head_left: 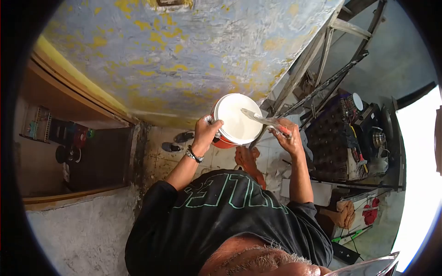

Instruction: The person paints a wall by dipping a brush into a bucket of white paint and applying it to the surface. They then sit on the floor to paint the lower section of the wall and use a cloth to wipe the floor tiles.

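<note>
A red-and-white bucket (223,143) is held up in front of my chest, its white contents (235,124) showing inside the round rim. My left hand (205,135) grips its left side, thumb over the rim and fingers mostly hidden behind the wall. In my right hand (288,137) is a paintbrush (260,118) with a red handle, coated in white along its length. Its head reaches over the right rim and overlaps the white contents. White smears mark the fingers of both hands.
Ahead stands a patchy blue-grey and yellow wall (202,50). A wooden ladder (317,55) leans at the right, by a dark covered table (324,138) with pots and tools. An open doorway (124,156) is at the left. Shoes (172,146) and an orange cloth (248,161) lie on the tiled floor.
</note>
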Demonstrator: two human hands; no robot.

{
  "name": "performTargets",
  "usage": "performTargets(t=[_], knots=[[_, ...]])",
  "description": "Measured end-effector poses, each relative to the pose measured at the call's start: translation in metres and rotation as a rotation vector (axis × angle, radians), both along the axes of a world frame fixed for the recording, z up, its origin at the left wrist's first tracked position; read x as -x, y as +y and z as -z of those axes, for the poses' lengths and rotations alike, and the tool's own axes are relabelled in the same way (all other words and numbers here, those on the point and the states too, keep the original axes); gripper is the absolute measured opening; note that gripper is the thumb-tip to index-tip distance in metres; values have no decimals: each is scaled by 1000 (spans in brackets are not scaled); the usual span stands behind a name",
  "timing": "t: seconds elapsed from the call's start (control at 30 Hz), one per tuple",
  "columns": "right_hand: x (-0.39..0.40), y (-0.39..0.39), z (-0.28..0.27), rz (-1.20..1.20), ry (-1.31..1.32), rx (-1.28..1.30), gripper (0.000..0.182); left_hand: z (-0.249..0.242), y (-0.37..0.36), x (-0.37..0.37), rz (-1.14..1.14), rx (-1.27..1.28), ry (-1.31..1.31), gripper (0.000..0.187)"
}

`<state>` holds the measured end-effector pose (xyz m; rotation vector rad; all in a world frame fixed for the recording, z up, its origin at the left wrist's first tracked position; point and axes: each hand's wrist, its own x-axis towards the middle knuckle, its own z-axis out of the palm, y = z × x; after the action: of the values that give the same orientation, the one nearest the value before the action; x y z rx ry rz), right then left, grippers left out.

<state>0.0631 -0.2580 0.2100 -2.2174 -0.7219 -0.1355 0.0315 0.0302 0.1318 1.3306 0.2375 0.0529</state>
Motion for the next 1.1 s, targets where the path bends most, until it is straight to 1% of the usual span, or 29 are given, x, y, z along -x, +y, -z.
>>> performTargets(t=[0.07, 0.17, 0.27, 0.3, 0.4, 0.43, 0.53, 0.67, 0.73, 0.77, 0.8, 0.83, 0.87, 0.93, 1.0, 1.03, 1.1], knots=[[-7, -9, -8, -4, -39, -11, 22, -13, -5, -4, -3, 53, 26, 21], [-15, -22, -8, -2, -25, -97, 22, -15, -11, -11, -7, 96, 57, 20], [-17, -27, -15, 41, 128, -250, 23, -15, -18, -17, -33, 168, 47, 18], [-16, -24, -20, 43, 169, -356, 23, -14, -21, -18, -40, 179, 52, 17], [-24, -32, -10, 131, 70, -374, 24, -16, -25, -25, -49, 200, 47, 17], [-26, -34, -9, 127, 83, -418, 24, -18, -26, -26, -45, 201, 40, 17], [-30, -37, -11, 111, 59, -423, 22, -20, -28, -30, -41, 200, 33, 17], [-44, -49, -7, 119, -32, -357, 22, -20, -31, -34, -28, 212, 39, 17], [-52, -43, -36, 115, -114, -319, 20, -18, -32, -36, -41, 194, 35, 16], [-69, -49, -41, 62, -269, -235, 19, -17, -33, -37, -46, 186, 36, 16], [-78, -47, -54, 85, -241, -249, 17, -14, -34, -37, -45, 192, 35, 15], [-90, -47, -72, 0, -346, -251, 17, -10, -34, -37, -45, 198, 37, 15], [-99, -49, -89, -1, -455, -154, 16, -8, -34, -37, -46, 204, 37, 14], [-89, -39, -128, 137, -176, -253, 13, -8, -32, -35, -48, 203, 47, 14], [-80, -34, -155, 70, -241, -337, 10, -6, -31, -31, -55, 209, 55, 13], [-73, -33, -163, 123, -267, -228, 11, -3, -30, -29, -59, 213, 58, 13], [-83, -47, -140, -57, -322, -92, 14, 3, -27, -26, -64, 222, 63, 13]])
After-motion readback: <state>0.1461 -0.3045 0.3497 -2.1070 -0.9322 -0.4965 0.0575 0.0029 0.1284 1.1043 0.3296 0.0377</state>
